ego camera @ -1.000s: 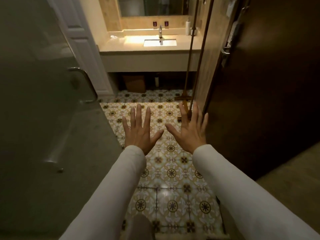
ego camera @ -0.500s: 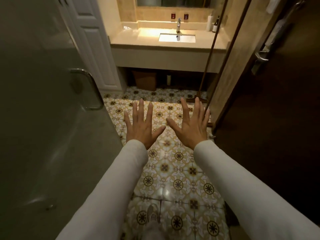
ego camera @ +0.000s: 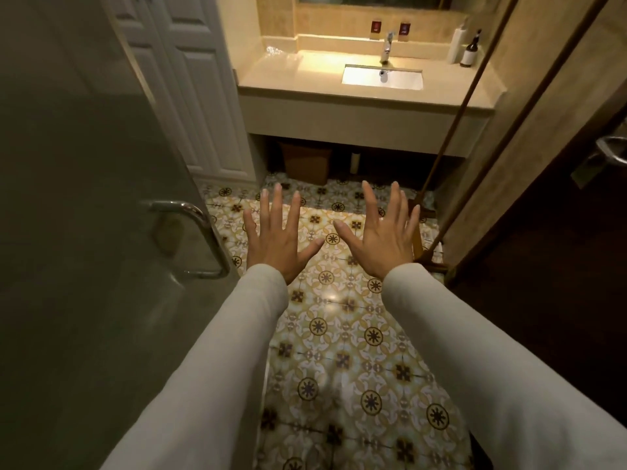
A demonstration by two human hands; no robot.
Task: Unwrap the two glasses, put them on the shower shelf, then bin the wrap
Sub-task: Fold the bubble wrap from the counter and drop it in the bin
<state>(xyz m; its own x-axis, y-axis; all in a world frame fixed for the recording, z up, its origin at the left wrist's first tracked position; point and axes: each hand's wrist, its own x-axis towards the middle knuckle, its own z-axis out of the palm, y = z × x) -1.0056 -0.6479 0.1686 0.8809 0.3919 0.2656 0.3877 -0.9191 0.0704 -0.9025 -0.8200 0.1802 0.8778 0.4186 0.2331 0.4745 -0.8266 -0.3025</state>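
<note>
My left hand (ego camera: 279, 236) and my right hand (ego camera: 382, 235) are stretched out in front of me over the patterned floor tiles, palms down, fingers spread, holding nothing. Both arms wear pale long sleeves. Something clear and shiny (ego camera: 275, 50) lies on the back left corner of the vanity counter (ego camera: 305, 76); it is too small to identify. A brown bin (ego camera: 307, 163) stands on the floor under the counter. No shower shelf is in view.
A frosted glass shower door with a chrome handle (ego camera: 200, 239) fills the left. A white panelled door (ego camera: 190, 96) is behind it. A dark wooden door (ego camera: 559, 232) stands open on the right. The sink (ego camera: 382, 77), tap and two bottles (ego camera: 463, 45) sit ahead.
The view has moved forward into the bathroom; the vanity and bin are closer and larger. Both hands stay spread and empty in front of me.
</note>
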